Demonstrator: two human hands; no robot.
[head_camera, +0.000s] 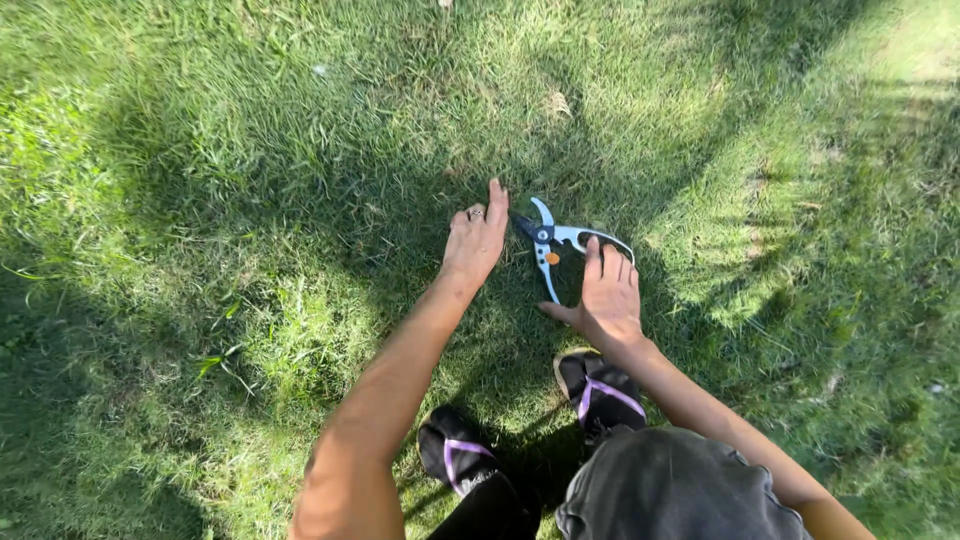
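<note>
Lawn (200, 150): mown green grass fills the view, sunlit at 9 and 3 o'clock, with a broad shadow running through the centre.
Left forearm: bare, rising from 6 o'clock toward the centre of the view.
Left hand (476, 240): lies palm down on the grass just above centre, fingers extended and held close together, the index fingertip pointing toward 12 o'clock; it grasps nothing. A ring (476, 213) sits on one finger.
Pruning shears (556, 247): pale blue handles, dark blades and an orange spot beside the pivot; they lie flat on the grass between the two hands, at 3 o'clock from the left hand and at 11 o'clock from the right hand. The blades stand parted, their dark tip just beside the left index finger; whether tip and finger touch cannot be told.
Right hand (606, 295): palm down, fingers side by side and pointing to 12 o'clock, thumb spread out toward 9 o'clock. The fingertips rest at the looped handle of the shears; no closed grasp is visible.
Sandals (600, 392): dark, with purple straps, at 6 o'clock below the hands; the left one lies lower, toward 7 o'clock.
Dark trousers (680, 490): a bent knee at the lower edge, at 5 o'clock.
</note>
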